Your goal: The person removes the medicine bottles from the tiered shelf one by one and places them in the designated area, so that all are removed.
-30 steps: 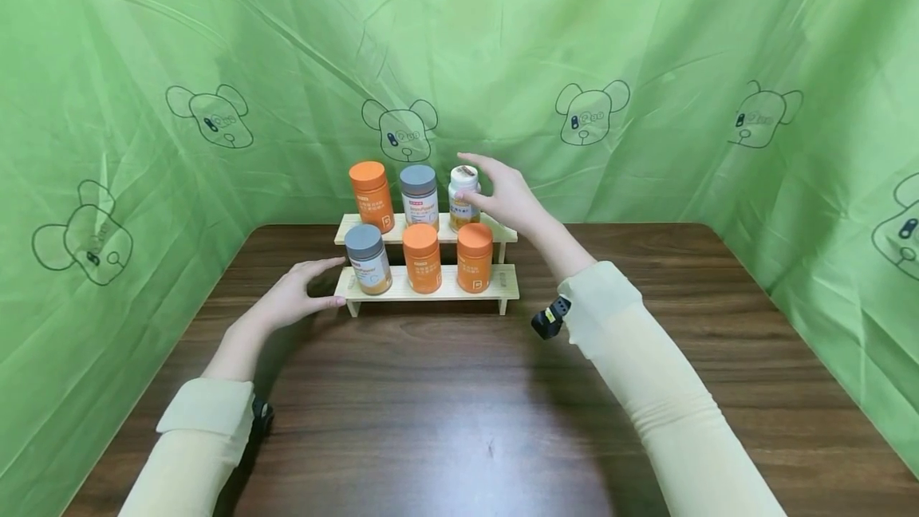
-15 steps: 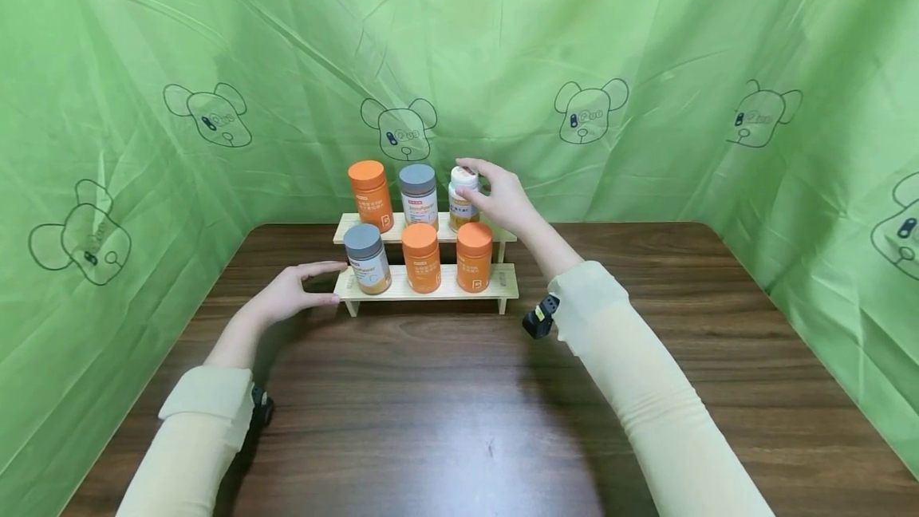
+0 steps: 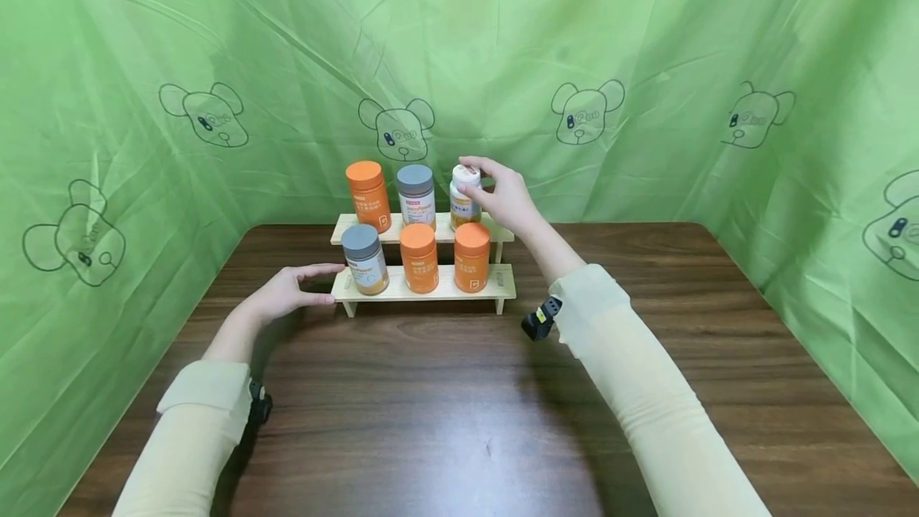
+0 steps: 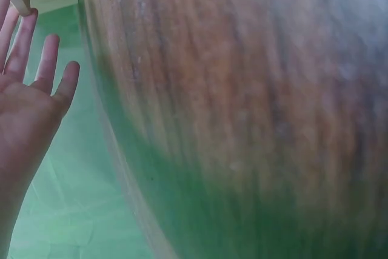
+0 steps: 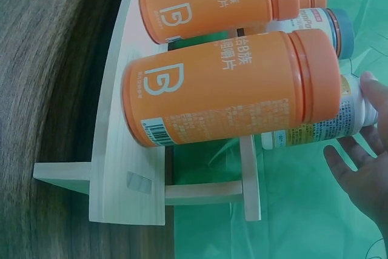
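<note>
In the head view a small white-capped bottle (image 3: 465,202) stands upright at the right end of the upper tier of a pale wooden two-tier rack (image 3: 506,284). My right hand (image 3: 508,196) holds it by the cap, thumb in front and fingers behind. In the right wrist view an orange jar (image 5: 224,89) partly hides this white bottle (image 5: 321,119). My left hand (image 3: 283,294) is at the rack's left end, fingers fairly straight, fingertips touching or very close to the lower tier. Its palm (image 4: 27,113) shows in the left wrist view, holding nothing.
On the upper tier also stand an orange jar (image 3: 368,196) and a grey-lidded jar (image 3: 416,196). The lower tier carries another grey-lidded jar (image 3: 364,259) and two orange jars (image 3: 419,259). A green cloth (image 3: 488,38) hangs around the dark wooden table (image 3: 402,389).
My right hand has come slightly closer and its fingers and thumb have closed in on the white bottle's cap. My left hand has stayed by the rack's left end.
</note>
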